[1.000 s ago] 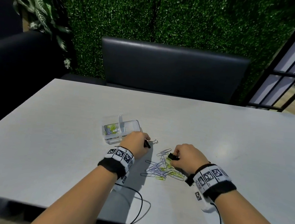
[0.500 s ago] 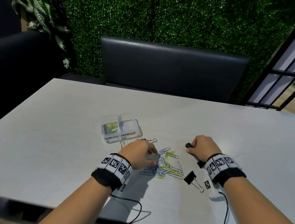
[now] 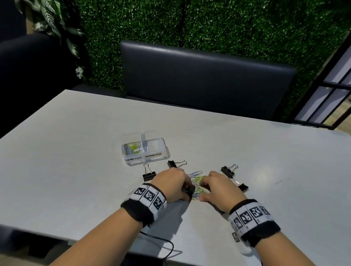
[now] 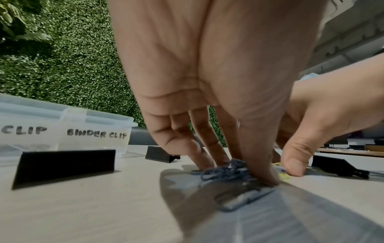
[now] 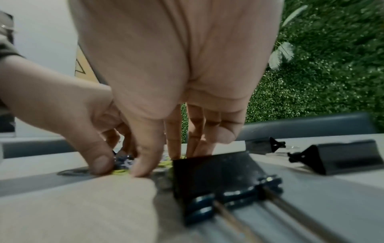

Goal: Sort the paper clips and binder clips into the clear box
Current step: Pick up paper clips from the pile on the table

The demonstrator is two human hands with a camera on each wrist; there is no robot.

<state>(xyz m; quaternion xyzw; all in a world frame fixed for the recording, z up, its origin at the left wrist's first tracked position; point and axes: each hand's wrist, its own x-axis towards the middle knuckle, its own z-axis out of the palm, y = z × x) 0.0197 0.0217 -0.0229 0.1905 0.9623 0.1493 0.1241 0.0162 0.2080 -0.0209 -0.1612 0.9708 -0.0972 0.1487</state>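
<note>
A heap of blue and yellow paper clips (image 3: 197, 179) lies on the white table (image 3: 81, 177) between my two hands. My left hand (image 3: 188, 192) has thumb and fingers curled round the blue clips (image 4: 226, 169). My right hand (image 3: 202, 191) curls round the yellow clips (image 5: 120, 171) from the other side. The clear box (image 3: 160, 156) sits behind and left, with paper clips in its left compartment. Its walls read "CLIP" and "BINDER CLIP" (image 4: 96, 134). Black binder clips lie around the heap: two on the left (image 3: 149, 176) (image 3: 173, 164) and two on the right (image 3: 227, 171) (image 3: 243, 186).
A dark bench seat (image 3: 204, 80) stands behind the table against a green hedge wall. Thin black cables (image 3: 161, 240) hang from my wrists over the near table edge. One binder clip (image 5: 218, 174) lies close to my right palm.
My right hand let go of the binder clip it carried out to the right and came back to the heap. My left hand stayed at the heap, and the two hands now meet over it.
</note>
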